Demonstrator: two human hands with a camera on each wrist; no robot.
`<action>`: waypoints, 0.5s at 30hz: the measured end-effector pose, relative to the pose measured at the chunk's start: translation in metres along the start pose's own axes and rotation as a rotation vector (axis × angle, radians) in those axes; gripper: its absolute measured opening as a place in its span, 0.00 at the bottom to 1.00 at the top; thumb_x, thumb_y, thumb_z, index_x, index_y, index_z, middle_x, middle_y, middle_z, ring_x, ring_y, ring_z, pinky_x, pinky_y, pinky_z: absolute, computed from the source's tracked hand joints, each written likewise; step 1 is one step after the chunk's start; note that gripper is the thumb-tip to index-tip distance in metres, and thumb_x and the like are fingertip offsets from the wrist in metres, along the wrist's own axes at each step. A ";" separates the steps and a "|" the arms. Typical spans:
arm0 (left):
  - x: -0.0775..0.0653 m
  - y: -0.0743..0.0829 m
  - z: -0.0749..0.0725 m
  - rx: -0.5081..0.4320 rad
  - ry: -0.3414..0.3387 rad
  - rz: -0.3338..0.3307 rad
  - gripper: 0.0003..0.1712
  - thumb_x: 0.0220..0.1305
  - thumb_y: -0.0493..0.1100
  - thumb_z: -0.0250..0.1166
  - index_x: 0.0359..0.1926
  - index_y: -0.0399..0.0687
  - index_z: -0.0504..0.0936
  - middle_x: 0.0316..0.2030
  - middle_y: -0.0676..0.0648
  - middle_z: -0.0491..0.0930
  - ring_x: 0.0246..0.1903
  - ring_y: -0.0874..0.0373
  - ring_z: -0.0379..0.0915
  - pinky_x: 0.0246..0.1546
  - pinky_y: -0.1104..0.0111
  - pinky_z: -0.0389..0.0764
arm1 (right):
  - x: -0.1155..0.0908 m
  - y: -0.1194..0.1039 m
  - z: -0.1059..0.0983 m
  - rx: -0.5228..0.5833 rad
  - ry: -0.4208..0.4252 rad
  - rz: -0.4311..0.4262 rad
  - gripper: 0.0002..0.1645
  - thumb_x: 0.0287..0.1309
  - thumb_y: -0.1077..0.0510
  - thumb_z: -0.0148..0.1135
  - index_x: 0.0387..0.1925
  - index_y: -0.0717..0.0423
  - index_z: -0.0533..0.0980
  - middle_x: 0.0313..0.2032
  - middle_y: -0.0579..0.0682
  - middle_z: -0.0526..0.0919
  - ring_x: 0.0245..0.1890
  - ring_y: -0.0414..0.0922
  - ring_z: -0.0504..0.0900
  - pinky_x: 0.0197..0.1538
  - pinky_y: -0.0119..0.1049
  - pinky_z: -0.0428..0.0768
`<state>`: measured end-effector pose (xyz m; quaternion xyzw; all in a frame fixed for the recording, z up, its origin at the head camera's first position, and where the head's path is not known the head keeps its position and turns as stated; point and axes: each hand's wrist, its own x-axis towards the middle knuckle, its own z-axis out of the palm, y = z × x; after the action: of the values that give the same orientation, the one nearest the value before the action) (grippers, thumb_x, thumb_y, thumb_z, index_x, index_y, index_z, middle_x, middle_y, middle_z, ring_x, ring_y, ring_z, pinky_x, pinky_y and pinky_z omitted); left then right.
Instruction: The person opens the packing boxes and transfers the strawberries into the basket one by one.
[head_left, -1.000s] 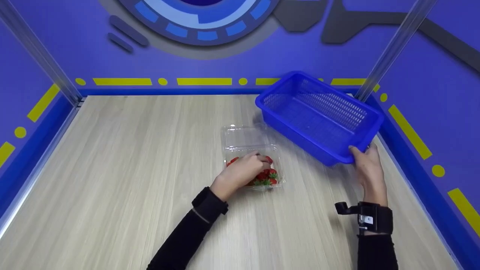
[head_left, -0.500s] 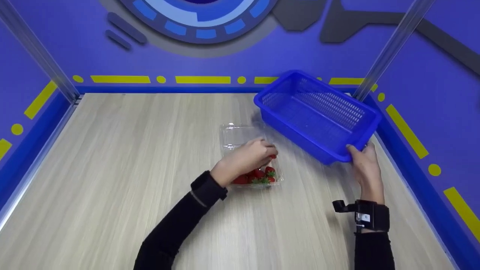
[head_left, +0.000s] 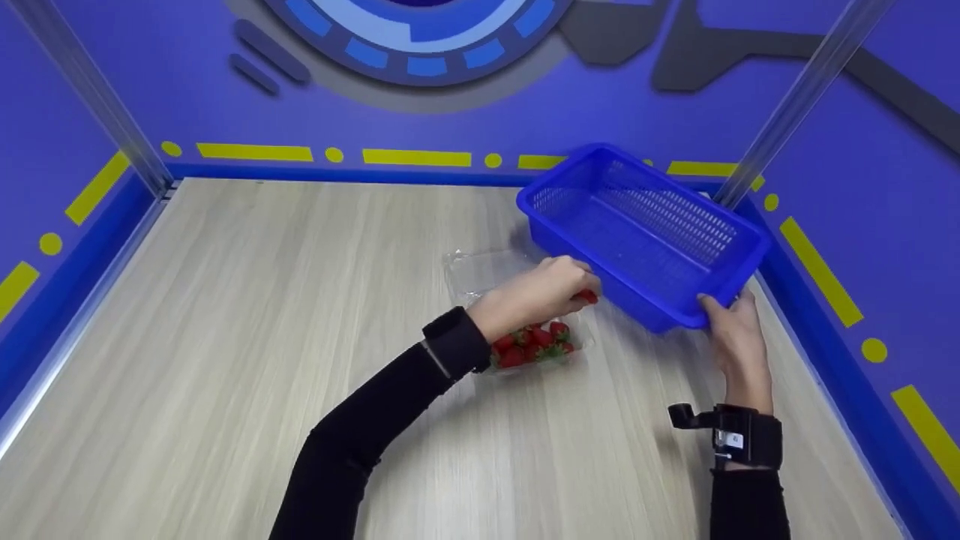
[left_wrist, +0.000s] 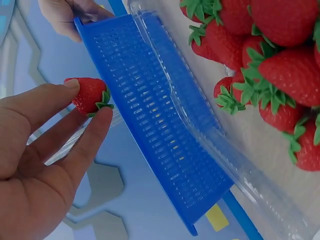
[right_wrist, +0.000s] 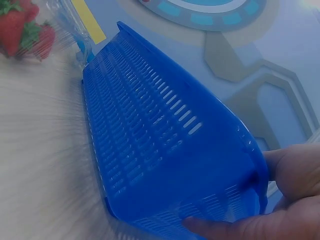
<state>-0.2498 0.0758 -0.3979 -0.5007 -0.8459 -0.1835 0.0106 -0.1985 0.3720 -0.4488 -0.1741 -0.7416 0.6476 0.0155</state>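
My left hand pinches one red strawberry between thumb and fingertips, its green leaves turned toward the basket. It is raised between the clear plastic box and the near long side of the blue basket. More strawberries lie in the box, whose lid is folded back; the left forearm hides part of it. My right hand grips the basket's near right corner, thumb over the rim. No strawberries show inside the basket, though its near wall hides some of the floor.
The wooden table spreads out to the left and in front of the box. Blue printed walls with yellow marks close off the back and both sides. The basket stands near the back right corner.
My left hand has lifted a strawberry out of the box and carried it right, up to the basket's near side. The right hand keeps its grip on the basket, which stays put.
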 end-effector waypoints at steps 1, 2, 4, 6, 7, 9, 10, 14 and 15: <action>0.001 0.000 -0.002 -0.003 0.001 -0.004 0.08 0.71 0.39 0.65 0.46 0.43 0.88 0.42 0.47 0.87 0.43 0.58 0.82 0.44 0.73 0.81 | 0.000 0.000 0.000 -0.002 0.002 -0.001 0.41 0.77 0.58 0.43 0.79 0.61 0.36 0.76 0.67 0.53 0.62 0.45 0.72 0.54 0.23 0.77; 0.002 -0.001 -0.003 -0.012 0.004 -0.009 0.08 0.71 0.38 0.65 0.46 0.43 0.88 0.42 0.47 0.87 0.44 0.58 0.82 0.44 0.74 0.81 | 0.000 -0.001 0.000 -0.002 0.004 -0.001 0.41 0.77 0.58 0.43 0.79 0.61 0.36 0.76 0.67 0.53 0.62 0.44 0.72 0.55 0.24 0.77; 0.007 -0.003 -0.007 -0.030 0.019 -0.021 0.08 0.71 0.37 0.65 0.46 0.42 0.88 0.43 0.47 0.86 0.44 0.58 0.82 0.44 0.76 0.80 | 0.001 -0.002 0.000 0.002 0.007 0.002 0.41 0.77 0.59 0.43 0.79 0.61 0.35 0.76 0.67 0.53 0.61 0.44 0.73 0.56 0.25 0.77; 0.014 -0.006 -0.011 -0.045 0.042 -0.032 0.08 0.71 0.37 0.65 0.47 0.43 0.88 0.43 0.46 0.86 0.45 0.58 0.81 0.45 0.76 0.80 | 0.001 -0.002 0.000 0.008 0.007 0.007 0.42 0.77 0.59 0.44 0.79 0.61 0.35 0.76 0.67 0.53 0.59 0.43 0.73 0.57 0.26 0.77; 0.018 -0.008 -0.013 -0.049 0.053 -0.038 0.09 0.71 0.37 0.64 0.47 0.43 0.88 0.43 0.46 0.86 0.46 0.58 0.81 0.45 0.77 0.80 | 0.002 -0.002 0.000 0.012 0.005 0.011 0.42 0.77 0.59 0.44 0.79 0.61 0.34 0.76 0.67 0.52 0.59 0.42 0.73 0.58 0.27 0.77; 0.028 -0.013 -0.016 -0.072 0.077 -0.059 0.09 0.71 0.37 0.64 0.48 0.43 0.87 0.44 0.46 0.85 0.46 0.57 0.81 0.45 0.78 0.80 | 0.002 -0.001 0.001 0.020 0.002 0.017 0.43 0.77 0.59 0.43 0.79 0.60 0.32 0.76 0.68 0.51 0.57 0.41 0.74 0.59 0.28 0.77; 0.033 -0.016 -0.017 -0.078 0.089 -0.071 0.09 0.71 0.37 0.64 0.48 0.43 0.87 0.44 0.46 0.85 0.46 0.57 0.81 0.46 0.78 0.79 | 0.002 -0.001 0.001 0.023 0.001 0.019 0.44 0.77 0.59 0.43 0.79 0.59 0.31 0.76 0.68 0.51 0.57 0.41 0.74 0.60 0.28 0.77; 0.056 -0.027 -0.016 -0.096 0.132 -0.140 0.10 0.71 0.38 0.65 0.49 0.44 0.87 0.46 0.47 0.86 0.48 0.58 0.81 0.47 0.77 0.79 | 0.001 -0.001 0.001 0.018 0.008 0.015 0.44 0.77 0.59 0.44 0.79 0.59 0.32 0.76 0.68 0.52 0.57 0.41 0.75 0.63 0.31 0.75; 0.062 -0.029 -0.015 -0.095 0.146 -0.150 0.10 0.71 0.38 0.65 0.49 0.44 0.87 0.47 0.47 0.86 0.48 0.58 0.81 0.48 0.76 0.79 | 0.001 -0.001 0.001 0.011 0.011 0.010 0.43 0.77 0.59 0.44 0.79 0.60 0.32 0.76 0.68 0.52 0.58 0.42 0.74 0.64 0.32 0.75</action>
<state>-0.3076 0.1112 -0.3803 -0.4211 -0.8683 -0.2599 0.0345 -0.1999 0.3715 -0.4480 -0.1813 -0.7372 0.6507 0.0176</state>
